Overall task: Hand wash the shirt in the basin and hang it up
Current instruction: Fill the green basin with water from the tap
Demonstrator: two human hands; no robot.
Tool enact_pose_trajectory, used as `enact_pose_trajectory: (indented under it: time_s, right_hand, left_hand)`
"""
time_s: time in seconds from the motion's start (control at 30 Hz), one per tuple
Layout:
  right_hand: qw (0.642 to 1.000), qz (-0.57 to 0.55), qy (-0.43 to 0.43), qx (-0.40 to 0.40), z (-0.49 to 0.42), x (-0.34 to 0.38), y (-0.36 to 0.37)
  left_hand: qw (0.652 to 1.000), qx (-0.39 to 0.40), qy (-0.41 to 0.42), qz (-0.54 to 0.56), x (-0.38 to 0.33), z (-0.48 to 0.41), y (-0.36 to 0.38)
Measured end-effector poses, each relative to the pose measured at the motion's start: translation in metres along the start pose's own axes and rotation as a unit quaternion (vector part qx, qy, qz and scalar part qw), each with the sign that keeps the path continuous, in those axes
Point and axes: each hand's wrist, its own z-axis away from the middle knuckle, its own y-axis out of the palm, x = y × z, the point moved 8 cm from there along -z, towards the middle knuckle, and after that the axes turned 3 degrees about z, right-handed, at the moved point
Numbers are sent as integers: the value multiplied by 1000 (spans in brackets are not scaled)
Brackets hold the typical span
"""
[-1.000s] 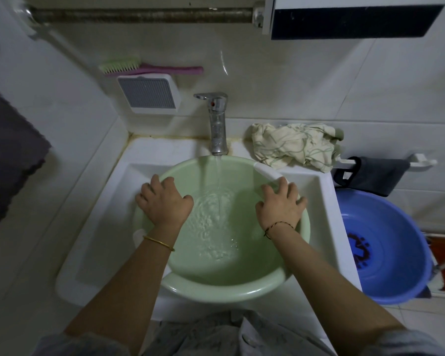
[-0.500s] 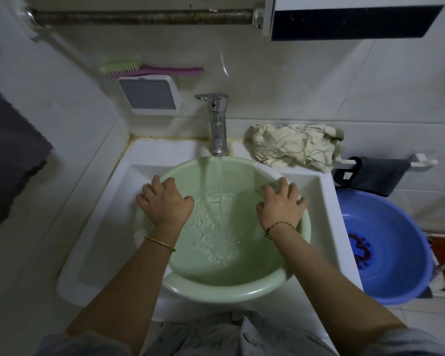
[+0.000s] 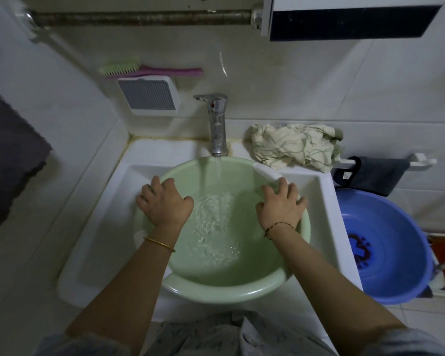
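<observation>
We've got both hands on the green basin [image 3: 226,289], one on each side of its rim: the left hand [image 3: 165,201] curls its fingers over the left edge, the right hand [image 3: 280,204] curls over the right edge. The shirt [image 3: 293,147] is not in either hand; it lies bunched on the sink's back ledge, up and to the right of the right hand, just beside the tap [image 3: 216,124]. Water runs from the tap into the basin between our hands and ripples there. The basin sits in a white sink [image 3: 93,242] against tiled walls. A brush [image 3: 149,70] rests on a white box [image 3: 149,96] in the upper left. A blue tub [image 3: 396,242] stands at right, a dark cloth [image 3: 373,176] on a rail above it. The shirt is cream with thin green lines, crumpled.
</observation>
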Motion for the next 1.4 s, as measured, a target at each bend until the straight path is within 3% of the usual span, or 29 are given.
enact_pose_trajectory:
  time_s: [1.4]
  right_hand:
    - [1000, 5, -1, 4, 1, -1, 1]
  left_hand:
    - [1000, 6, 1, -5, 1, -1, 1]
